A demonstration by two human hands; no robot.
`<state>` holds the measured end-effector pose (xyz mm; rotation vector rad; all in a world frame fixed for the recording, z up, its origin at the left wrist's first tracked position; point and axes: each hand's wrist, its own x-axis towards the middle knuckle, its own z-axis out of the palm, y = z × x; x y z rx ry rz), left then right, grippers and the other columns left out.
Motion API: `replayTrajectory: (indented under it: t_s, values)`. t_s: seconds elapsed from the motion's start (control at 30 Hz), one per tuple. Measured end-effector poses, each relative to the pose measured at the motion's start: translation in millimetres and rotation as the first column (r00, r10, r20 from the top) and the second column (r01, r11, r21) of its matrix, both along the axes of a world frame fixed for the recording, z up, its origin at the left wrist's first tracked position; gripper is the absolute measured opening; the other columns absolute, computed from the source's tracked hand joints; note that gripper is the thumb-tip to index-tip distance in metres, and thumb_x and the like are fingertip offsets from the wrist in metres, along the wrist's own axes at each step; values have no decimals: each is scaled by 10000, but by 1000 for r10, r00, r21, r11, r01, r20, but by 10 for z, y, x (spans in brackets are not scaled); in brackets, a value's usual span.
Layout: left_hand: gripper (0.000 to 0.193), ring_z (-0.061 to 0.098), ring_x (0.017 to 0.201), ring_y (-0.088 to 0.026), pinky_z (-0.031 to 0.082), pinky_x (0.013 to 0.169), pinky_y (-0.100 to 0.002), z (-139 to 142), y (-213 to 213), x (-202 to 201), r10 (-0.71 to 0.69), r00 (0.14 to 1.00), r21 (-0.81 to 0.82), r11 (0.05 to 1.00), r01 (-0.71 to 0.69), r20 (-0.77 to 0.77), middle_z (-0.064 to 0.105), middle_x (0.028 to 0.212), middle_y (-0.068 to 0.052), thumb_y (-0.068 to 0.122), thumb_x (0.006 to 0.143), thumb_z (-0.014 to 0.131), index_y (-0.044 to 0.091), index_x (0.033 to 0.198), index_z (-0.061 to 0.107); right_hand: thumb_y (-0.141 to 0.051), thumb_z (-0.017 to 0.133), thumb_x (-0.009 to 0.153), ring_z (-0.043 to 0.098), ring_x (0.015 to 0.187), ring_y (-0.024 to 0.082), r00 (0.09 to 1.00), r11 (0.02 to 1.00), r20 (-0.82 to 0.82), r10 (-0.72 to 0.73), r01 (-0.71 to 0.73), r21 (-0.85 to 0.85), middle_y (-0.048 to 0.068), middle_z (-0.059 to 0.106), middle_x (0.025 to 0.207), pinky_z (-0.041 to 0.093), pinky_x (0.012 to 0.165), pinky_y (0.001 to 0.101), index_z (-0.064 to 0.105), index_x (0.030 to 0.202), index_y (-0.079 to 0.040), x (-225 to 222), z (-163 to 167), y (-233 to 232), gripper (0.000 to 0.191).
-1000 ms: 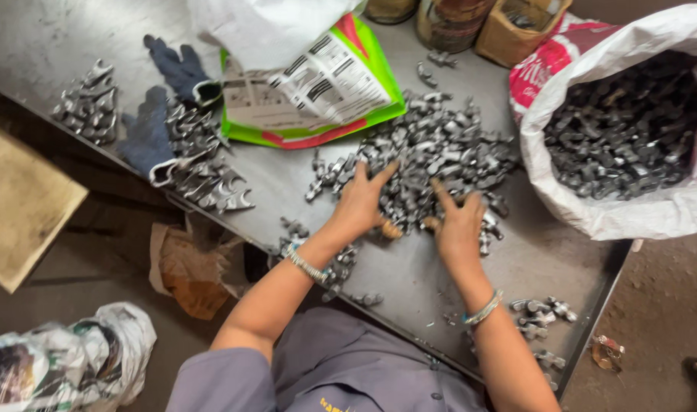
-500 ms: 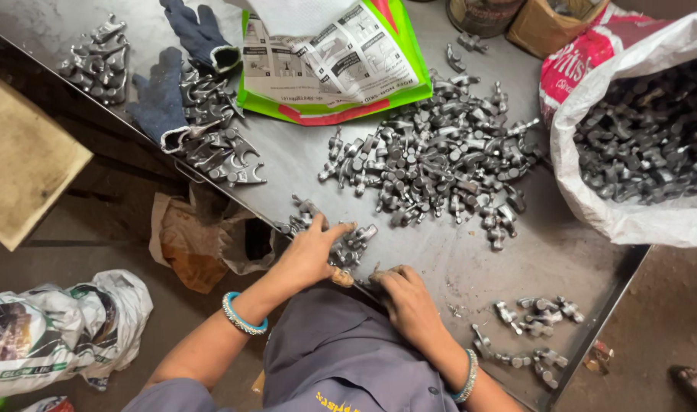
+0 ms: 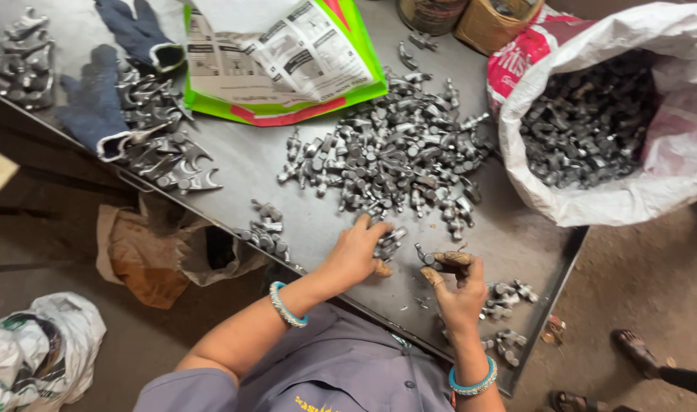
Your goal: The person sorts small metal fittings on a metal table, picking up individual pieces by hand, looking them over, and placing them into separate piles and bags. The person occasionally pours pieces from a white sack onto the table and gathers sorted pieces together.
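A heap of small grey metal parts [image 3: 394,156] lies in the middle of a dark metal table [image 3: 272,168]. My left hand [image 3: 357,250] rests on the table below the heap, fingers over a few parts [image 3: 388,243] pulled towards the near edge. My right hand [image 3: 459,286] is just to its right, with one small metal part [image 3: 431,261] pinched at its fingertips. Both wrists wear turquoise bangles. A few loose parts [image 3: 508,294] lie right of my right hand.
A big white sack [image 3: 608,175] full of the same parts stands at the right. A green bag with newspaper [image 3: 280,57] lies at the back. Dark gloves [image 3: 96,91] and forked metal pieces [image 3: 165,152] lie at the left. A person's sandalled feet [image 3: 631,347] show at lower right.
Both hands have drawn back from the heap to the near edge with some parts. The right hand has picked up one part.
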<state>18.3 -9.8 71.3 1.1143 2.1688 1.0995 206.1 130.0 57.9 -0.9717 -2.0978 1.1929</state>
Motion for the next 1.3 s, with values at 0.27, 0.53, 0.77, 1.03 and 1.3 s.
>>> replayTrajectory:
  t_s: [0.27,0.53,0.77,1.03,1.3]
  values:
    - [337,690,893,-218,561,783,-348,-190,369,210,109,953,347,914,-208,284,725,1077,-92,185,918,778,98,1242,747,58,774,839,687,952,119,929,926,-362,-70,-74,-369,34,710,1054,588,826,257,579,1119,-31,207,-174,63,353]
    - [395,676,1080,-113,555,974,-267,-485,319,434,-198,465,376,867,-328,863,721,1218,-67,19,894,743,-14,1282,678,-118,734,922,623,705,100,882,358,-309,-357,-176,-917,48,711,928,531,600,235,647,1119,-58,303,-702,162,224]
    - [293,672,924,-121,550,819,-266,-612,276,451,-88,457,290,873,-391,885,756,1051,-76,3,889,775,-42,1177,745,-115,712,936,627,695,110,912,360,-295,-285,-183,-915,91,727,933,513,575,233,635,1109,-62,264,-729,53,197]
    - [195,712,883,-130,595,818,-287,-664,267,306,-97,428,315,822,-475,899,759,990,-74,1,878,778,-21,1066,734,-103,728,921,659,711,154,922,442,-320,-220,-198,-875,73,696,901,530,565,266,630,1089,-35,67,-427,-83,206]
    - [296,715,939,-201,624,827,-402,-731,-41,-275,-179,-211,-12,734,-679,961,746,1040,-70,157,908,721,117,1197,669,-64,876,734,672,917,209,964,971,153,217,-228,64,61,738,1022,544,836,335,701,1061,-72,-128,189,-167,370]
